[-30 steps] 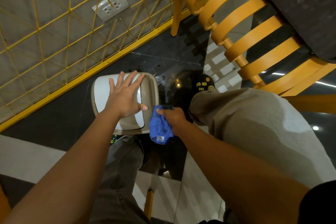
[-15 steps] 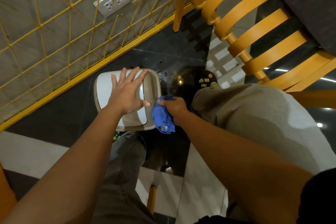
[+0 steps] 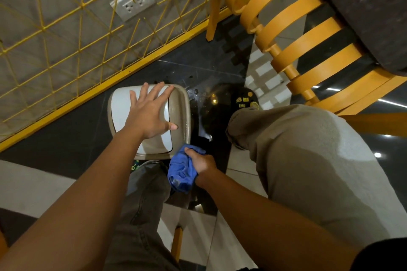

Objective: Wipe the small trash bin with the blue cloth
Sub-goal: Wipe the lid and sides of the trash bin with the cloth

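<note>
A small beige trash bin (image 3: pixel 180 112) with a white swing lid stands on the dark floor between my feet and the wall. My left hand (image 3: pixel 149 114) lies flat on the lid with fingers spread, pressing down on it. A crumpled blue cloth (image 3: pixel 180 171) is bunched in my right hand (image 3: pixel 201 161), which holds it against the bin's near right corner, at the side below the rim. The bin's body below the lid is hidden from this angle.
A yellow wire grid (image 3: pixel 66 28) covers the wall behind the bin, with a power socket (image 3: pixel 133 2). An orange slatted chair (image 3: pixel 297 35) stands at the right under a dark tabletop (image 3: pixel 363 6). My knees fill the lower frame.
My right hand has slid the cloth down the bin's right side toward its near corner. My left hand has stayed on the lid.
</note>
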`<state>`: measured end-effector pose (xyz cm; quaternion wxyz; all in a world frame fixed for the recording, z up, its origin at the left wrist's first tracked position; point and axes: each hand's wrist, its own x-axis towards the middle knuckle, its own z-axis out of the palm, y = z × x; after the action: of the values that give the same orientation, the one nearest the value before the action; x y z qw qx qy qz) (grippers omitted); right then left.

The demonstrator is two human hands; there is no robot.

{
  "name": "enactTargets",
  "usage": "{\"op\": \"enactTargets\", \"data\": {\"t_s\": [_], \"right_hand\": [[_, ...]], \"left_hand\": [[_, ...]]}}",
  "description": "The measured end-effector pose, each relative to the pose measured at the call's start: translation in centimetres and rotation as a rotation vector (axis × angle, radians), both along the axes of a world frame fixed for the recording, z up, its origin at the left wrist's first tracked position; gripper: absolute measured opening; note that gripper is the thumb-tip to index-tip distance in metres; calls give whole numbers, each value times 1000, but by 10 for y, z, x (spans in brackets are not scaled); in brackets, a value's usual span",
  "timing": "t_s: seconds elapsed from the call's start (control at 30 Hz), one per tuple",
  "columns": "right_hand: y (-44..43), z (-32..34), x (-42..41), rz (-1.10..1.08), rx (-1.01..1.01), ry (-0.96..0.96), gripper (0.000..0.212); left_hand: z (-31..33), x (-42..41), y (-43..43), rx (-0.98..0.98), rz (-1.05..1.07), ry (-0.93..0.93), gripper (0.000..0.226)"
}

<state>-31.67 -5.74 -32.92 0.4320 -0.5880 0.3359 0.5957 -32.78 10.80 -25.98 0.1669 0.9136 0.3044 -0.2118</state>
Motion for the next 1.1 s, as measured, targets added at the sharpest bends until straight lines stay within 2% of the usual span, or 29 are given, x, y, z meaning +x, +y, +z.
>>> {"op": "enactTargets", "data": {"t_s": [0.17,0.3,0.5,0.63,0.87,1.1], "right_hand": [[10,5,-24,-17,1,138,41],[20,8,-29,-17,9,131,32],[10,7,-8,-38,-53,-95,31],[11,9,18,-36,-19,-288,34],[11,11,20,149,11,-363,36],[29,12,46,292,54,-534,18]], "left_hand": [[1,1,0,-9,1,-3,102],[2,1,0,-11,-7,0,101],[-2,2,0,3,-9,-4,102],[-4,1,1,10,-8,-2,103],[-6,-1,1,23,-7,-10,103],[-7,0,1,24,-7,-6,103]]}}
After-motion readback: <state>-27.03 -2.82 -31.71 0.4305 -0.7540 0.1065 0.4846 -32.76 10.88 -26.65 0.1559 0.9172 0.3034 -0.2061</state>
